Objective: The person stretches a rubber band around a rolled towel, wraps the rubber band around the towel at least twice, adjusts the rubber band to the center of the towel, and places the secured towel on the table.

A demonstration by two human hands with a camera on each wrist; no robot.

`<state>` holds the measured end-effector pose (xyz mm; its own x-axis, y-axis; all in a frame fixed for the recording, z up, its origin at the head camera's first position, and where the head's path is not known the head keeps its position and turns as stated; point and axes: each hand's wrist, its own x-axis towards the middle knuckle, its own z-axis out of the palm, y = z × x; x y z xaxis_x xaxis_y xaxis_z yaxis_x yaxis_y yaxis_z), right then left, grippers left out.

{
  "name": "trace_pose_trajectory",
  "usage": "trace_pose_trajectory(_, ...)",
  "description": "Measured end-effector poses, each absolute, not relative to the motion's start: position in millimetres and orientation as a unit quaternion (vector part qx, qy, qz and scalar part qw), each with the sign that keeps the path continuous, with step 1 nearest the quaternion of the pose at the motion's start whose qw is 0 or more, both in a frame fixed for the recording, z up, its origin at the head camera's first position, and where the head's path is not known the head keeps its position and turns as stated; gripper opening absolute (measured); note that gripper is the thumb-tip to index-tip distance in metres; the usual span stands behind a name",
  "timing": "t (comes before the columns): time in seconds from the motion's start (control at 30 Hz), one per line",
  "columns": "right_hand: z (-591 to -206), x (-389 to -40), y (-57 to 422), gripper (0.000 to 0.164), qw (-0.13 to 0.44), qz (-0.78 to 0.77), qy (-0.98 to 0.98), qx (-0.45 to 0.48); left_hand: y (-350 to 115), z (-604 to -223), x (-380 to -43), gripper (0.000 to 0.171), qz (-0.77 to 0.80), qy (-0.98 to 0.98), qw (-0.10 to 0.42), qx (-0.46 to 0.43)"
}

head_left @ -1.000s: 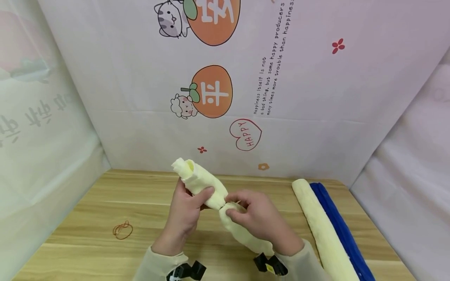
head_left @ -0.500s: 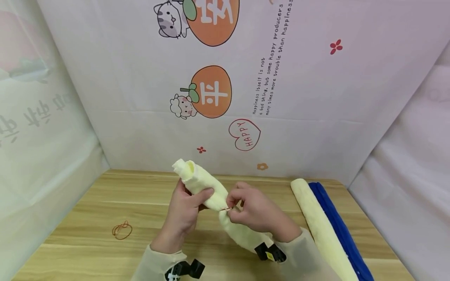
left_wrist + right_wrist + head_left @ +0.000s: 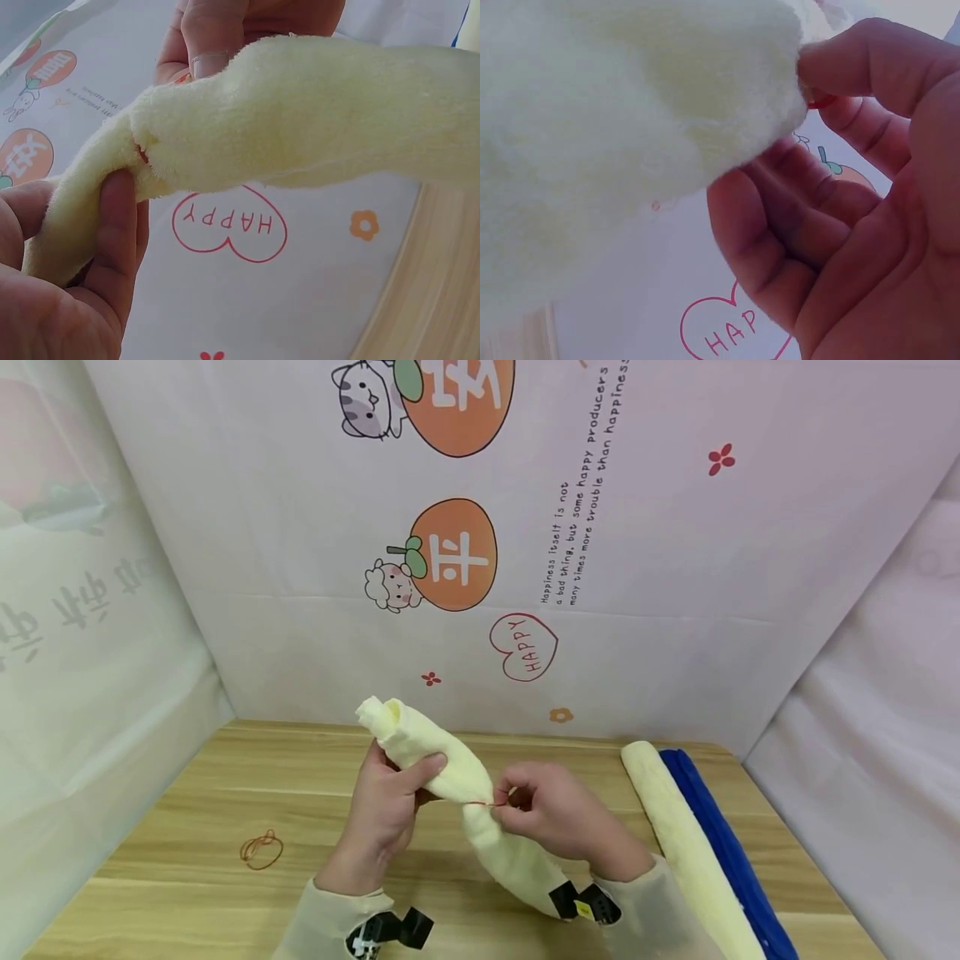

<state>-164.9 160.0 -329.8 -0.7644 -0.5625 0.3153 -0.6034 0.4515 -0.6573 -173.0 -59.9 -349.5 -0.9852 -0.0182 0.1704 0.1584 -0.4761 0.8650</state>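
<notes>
Roll (image 3: pixel 472 783) (cream) shifted left — inside left grip (image 3: pixel 385 817).

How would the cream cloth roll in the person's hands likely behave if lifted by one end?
The cream cloth roll would probably flop, since it bends where the red band cinches it. Its fuzzy surface suggests it isn't very slippery. It may squash easily, as its upper end shows a hollow opening.

Printed white sheeting (image 3: pixel 637 677) backs a tabletop (image 3: pixel 315 793) — wood-grained.
</notes>
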Motion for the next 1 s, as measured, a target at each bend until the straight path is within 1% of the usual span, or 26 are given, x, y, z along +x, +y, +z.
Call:
trace_pose_trajectory(0.13, -330.4, -164.2, 163.2, 0.021, 0.034, 0.397, -0.853, 0.338, -59.9, -349.8, -173.1, 0.051, -0.859, -0.504, 0.068, -0.061)
trace_pose_trajectory(0.23, -332.7, -163.1, 163.6, 0.02, 0.035, 0.41, -0.849, 0.331, -60.6, -350.4, -172.5, 0.051, -0.858, -0.504, 0.066, -0.072)
trace_pose_trajectory(0.3, -335.5, -162.5, 163.3, 0.019, 0.037, 0.428, -0.843, 0.324, -62.5, -351.2, -172.0, 0.056, -0.859, -0.498, 0.053, -0.106)
trace_pose_trajectory(0.37, -338.3, -161.1, 163.6, 0.018, 0.039, 0.457, -0.83, 0.317, -65.2, -351.8, -171.4, 0.063, -0.859, -0.484, 0.038, -0.162)
trace_pose_trajectory(0.4, -339.6, -160.1, 164.0, 0.018, 0.041, 0.475, -0.821, 0.315, -66.6, -352.5, -171.4, 0.064, -0.86, -0.473, 0.03, -0.192)
trace_pose_trajectory(0.43, -340.9, -159.2, 164.7, 0.017, 0.041, 0.493, -0.811, 0.312, -67.9, -353.3, -171.4, 0.062, -0.86, -0.46, 0.022, -0.22)
trace_pose_trajectory(0.47, -342.1, -158.4, 165.3, 0.016, 0.039, 0.511, -0.8, 0.312, -68.7, -354.1, -171.5, 0.057, -0.858, -0.451, 0.012, -0.246)
trace_pose_trajectory(0.5, -343.3, -157.7, 166.0, 0.015, 0.036, 0.528, -0.789, 0.312, -68.9, -355.1, -171.9, 0.048, -0.853, -0.446, 0.001, -0.271)
trace_pose_trajectory(0.57, -345.3, -156.3, 167.1, 0.013, 0.024, 0.556, -0.768, 0.319, -68.2, -357.7, -171.5, 0.027, -0.838, -0.455, -0.022, -0.301)
trace_pose_trajectory(0.6, -346.3, -156.1, 167.2, 0.012, 0.015, 0.565, -0.76, 0.321, -67.3, -358.7, -171.2, 0.02, -0.828, -0.464, -0.032, -0.312)
trace_pose_trajectory(0.7, -348.4, -156.0, 166.9, 0.009, -0.012, 0.582, -0.74, 0.337, -64.8, -360.4, -169.4, 0.013, -0.789, -0.512, -0.054, -0.335)
trace_pose_trajectory(0.77, -349.1, -156.2, 166.2, 0.008, -0.03, 0.584, -0.733, 0.347, -64.5, -360.4, -168.0, 0.018, -0.767, -0.544, -0.056, -0.336)
trace_pose_trajectory(0.87, -350.1, -157.0, 165.7, 0.008, -0.041, 0.573, -0.737, 0.357, -65.1, -359.5, -167.0, 0.028, -0.735, -0.595, -0.049, -0.322)
trace_pose_trajectory(1.0, -351.2, -157.9, 166.6, 0.011, -0.024, 0.536, -0.766, 0.354, -64.9, -357.1, -166.7, 0.033, -0.722, -0.63, -0.034, -0.284)
